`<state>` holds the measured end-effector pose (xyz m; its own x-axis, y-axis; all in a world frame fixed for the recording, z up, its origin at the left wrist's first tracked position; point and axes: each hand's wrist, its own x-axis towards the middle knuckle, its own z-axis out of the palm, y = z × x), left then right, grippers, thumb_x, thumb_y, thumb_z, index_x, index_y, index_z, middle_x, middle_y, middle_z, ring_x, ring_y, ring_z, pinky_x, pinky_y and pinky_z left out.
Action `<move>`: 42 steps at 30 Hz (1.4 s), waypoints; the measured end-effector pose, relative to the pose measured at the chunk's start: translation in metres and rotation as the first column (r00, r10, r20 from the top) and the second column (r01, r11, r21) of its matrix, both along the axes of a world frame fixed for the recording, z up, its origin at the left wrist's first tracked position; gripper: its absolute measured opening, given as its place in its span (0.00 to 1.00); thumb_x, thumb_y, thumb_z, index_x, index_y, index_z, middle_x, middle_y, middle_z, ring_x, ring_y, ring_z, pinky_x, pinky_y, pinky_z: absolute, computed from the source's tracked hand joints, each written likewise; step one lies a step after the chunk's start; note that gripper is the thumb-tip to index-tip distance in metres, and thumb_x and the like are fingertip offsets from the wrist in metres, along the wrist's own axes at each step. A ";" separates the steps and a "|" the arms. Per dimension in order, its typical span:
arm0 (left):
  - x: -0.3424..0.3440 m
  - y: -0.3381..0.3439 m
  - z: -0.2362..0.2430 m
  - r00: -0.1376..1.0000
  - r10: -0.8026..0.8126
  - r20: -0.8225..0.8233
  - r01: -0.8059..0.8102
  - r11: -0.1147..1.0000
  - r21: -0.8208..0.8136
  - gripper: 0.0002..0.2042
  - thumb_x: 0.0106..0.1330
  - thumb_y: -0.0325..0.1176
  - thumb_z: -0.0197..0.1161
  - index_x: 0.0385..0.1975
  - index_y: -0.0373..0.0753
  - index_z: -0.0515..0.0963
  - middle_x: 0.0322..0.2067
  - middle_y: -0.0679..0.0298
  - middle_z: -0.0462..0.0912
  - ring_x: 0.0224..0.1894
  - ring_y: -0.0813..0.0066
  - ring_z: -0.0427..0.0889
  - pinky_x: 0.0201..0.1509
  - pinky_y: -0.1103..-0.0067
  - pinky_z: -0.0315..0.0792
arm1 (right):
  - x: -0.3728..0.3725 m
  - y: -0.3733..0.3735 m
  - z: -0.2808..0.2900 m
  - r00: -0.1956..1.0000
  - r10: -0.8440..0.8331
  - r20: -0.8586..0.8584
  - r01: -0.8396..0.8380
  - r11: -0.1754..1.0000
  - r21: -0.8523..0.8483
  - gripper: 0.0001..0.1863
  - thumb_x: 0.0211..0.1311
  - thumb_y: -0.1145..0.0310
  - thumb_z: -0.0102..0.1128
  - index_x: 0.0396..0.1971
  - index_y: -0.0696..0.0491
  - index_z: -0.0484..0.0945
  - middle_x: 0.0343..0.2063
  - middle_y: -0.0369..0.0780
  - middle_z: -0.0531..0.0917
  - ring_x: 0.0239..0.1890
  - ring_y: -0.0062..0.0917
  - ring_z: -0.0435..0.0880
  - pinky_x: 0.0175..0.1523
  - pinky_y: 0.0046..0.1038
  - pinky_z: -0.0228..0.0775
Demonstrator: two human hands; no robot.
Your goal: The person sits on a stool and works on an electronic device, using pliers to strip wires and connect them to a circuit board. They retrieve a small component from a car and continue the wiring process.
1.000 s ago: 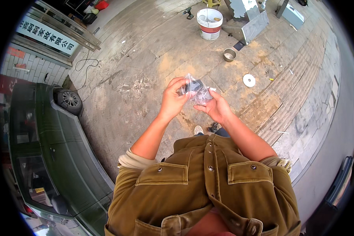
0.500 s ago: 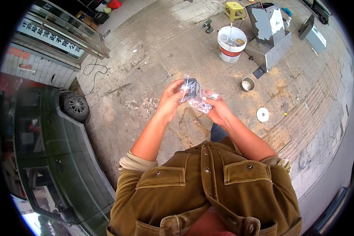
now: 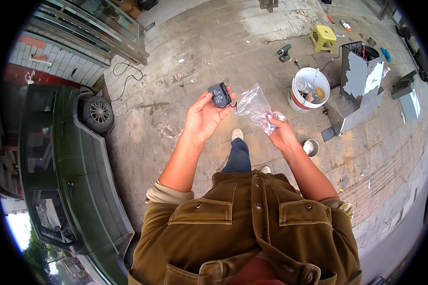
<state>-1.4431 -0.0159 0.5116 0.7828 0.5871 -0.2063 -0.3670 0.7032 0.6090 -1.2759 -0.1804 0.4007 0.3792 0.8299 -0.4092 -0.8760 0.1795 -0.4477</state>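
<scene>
In front of me my left hand (image 3: 200, 118) grips a small black box-shaped capacitor (image 3: 218, 95) between thumb and fingers. Pale print covers its upper face, and a short dark wire lead curls from its lower right edge. To the right, my right hand (image 3: 283, 134) is closed on the crumpled lower part of a clear plastic bag (image 3: 255, 101). The bag's loose end fans out toward the capacitor. Whether anything small lies in the bunched part, I cannot tell.
Right of my hands stand a white bucket (image 3: 296, 102) holding several items and a grey metal housing (image 3: 359, 76). A metal cup (image 3: 311, 148), a cordless drill (image 3: 284, 53) and a yellow stool (image 3: 323, 38) are on the paving. A dark green car (image 3: 64, 156) is parked at left.
The capacitor has come out of the plastic bag and is now bare in my left hand. My right hand has moved right and down with the bag. The view has shifted leftward.
</scene>
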 end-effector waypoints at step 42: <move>0.796 0.603 -0.040 0.788 -0.421 -0.449 0.614 0.500 0.611 0.02 0.61 0.26 0.62 0.30 0.35 0.79 0.28 0.72 0.74 0.30 0.86 0.69 0.34 0.86 0.60 | 0.708 0.559 0.032 0.614 -0.265 0.744 0.419 0.908 -0.023 0.06 0.59 0.73 0.65 0.34 0.59 0.82 0.30 0.33 0.84 0.33 0.14 0.78 0.40 0.19 0.69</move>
<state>-0.6470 0.5872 0.4714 0.9846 0.1197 -0.1273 0.1227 0.0451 0.9914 -0.5678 0.3790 0.4331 0.8543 0.5197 -0.0104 -0.1630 0.2488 -0.9547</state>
